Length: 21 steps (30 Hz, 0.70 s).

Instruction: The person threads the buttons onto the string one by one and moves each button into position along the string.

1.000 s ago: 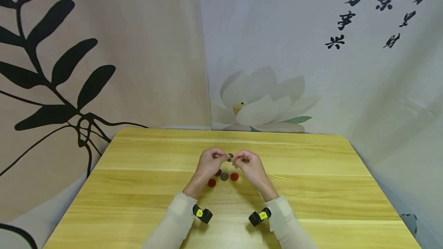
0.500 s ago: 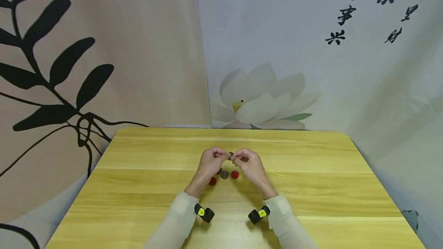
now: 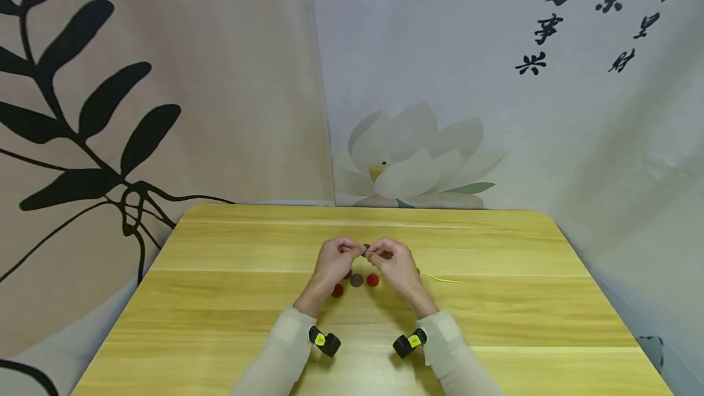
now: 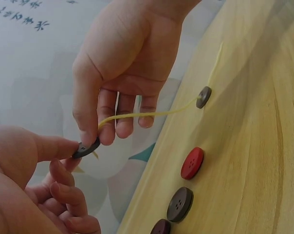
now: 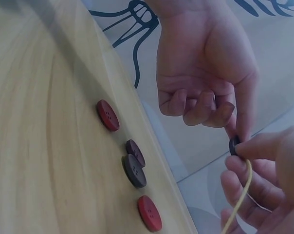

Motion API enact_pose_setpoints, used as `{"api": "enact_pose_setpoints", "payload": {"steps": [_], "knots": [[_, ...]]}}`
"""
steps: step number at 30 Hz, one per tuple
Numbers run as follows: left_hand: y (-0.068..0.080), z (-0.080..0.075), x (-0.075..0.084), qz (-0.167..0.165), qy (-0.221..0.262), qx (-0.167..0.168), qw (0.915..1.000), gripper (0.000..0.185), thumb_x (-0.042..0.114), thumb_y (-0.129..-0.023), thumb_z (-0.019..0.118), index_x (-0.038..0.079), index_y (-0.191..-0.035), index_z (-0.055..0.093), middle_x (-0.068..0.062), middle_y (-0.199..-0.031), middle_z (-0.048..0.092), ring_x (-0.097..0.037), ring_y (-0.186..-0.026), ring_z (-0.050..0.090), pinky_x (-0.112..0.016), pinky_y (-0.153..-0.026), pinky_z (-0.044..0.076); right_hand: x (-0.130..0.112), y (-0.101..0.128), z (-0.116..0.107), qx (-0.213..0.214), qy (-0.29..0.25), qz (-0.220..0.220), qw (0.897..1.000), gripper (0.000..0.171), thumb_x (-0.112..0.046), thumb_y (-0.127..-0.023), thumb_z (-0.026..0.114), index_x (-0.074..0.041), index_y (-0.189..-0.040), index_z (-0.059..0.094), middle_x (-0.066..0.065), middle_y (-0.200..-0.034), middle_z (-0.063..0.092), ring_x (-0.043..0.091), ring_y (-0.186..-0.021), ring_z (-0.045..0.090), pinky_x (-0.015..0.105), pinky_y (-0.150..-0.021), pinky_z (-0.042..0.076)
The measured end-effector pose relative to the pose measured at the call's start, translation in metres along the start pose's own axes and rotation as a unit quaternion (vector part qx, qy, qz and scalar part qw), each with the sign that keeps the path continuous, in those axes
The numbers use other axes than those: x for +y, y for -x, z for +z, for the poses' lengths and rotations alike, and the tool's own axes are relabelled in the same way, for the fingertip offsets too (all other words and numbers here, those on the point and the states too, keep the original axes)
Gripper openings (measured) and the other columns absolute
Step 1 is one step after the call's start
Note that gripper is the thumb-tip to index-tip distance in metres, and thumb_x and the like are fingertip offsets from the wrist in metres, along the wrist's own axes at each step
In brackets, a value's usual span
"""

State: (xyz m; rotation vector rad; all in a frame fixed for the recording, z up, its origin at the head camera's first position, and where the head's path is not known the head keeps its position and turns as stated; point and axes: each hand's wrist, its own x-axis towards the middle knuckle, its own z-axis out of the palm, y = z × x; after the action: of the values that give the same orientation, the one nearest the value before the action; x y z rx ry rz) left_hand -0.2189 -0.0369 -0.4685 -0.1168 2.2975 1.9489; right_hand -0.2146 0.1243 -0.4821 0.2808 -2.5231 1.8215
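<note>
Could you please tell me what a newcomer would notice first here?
Probably the left hand and right hand, meeting over the table at a dark button and yellow string. Red buttons show below them in the head view. Big black leaves mark the left backdrop.

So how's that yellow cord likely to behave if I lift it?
The yellow cord is probably floppy, as it curves loosely between the right hand and the small brown button. It looks thin, so likely light for its length. That button seems threaded on it, so it may drag or slide along.
</note>
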Motion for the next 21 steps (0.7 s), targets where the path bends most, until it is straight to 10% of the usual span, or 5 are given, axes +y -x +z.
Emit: {"api": "enact_pose_setpoints", "payload": {"steps": [11,21], "knots": [[0.0009,-0.0004,-0.0040,0.000,0.014,0.001,0.9999,0.013,0.017,-0.091,0.070,0.004,-0.092,0.069,-0.013,-0.079,0.060,-0.009,-0.047,0.042,-0.022,-0.047,0.038,0.0013,0.0010,0.0021,0.003,0.021,-0.009,1.000,0.009,-0.013,-0.090,0.072,-0.004,-0.092,0.071,0.001,-0.081,0.069,0.014,-0.078,0.065,0.034,-0.080,0.054],[0.0008,-0.0017,-0.0065,-0.004,0.018,0.001,0.9998,0.014,0.017,-0.091,0.070,0.003,-0.093,0.068,-0.012,-0.079,0.062,-0.008,-0.049,0.042,-0.021,-0.047,0.037,-0.0003,0.0006,0.0037,-0.008,0.000,0.009,1.000,0.008,-0.007,-0.090,0.071,-0.010,-0.097,0.068,0.019,-0.087,0.071,0.039,-0.087,0.068,0.031,-0.072,0.053]]}}
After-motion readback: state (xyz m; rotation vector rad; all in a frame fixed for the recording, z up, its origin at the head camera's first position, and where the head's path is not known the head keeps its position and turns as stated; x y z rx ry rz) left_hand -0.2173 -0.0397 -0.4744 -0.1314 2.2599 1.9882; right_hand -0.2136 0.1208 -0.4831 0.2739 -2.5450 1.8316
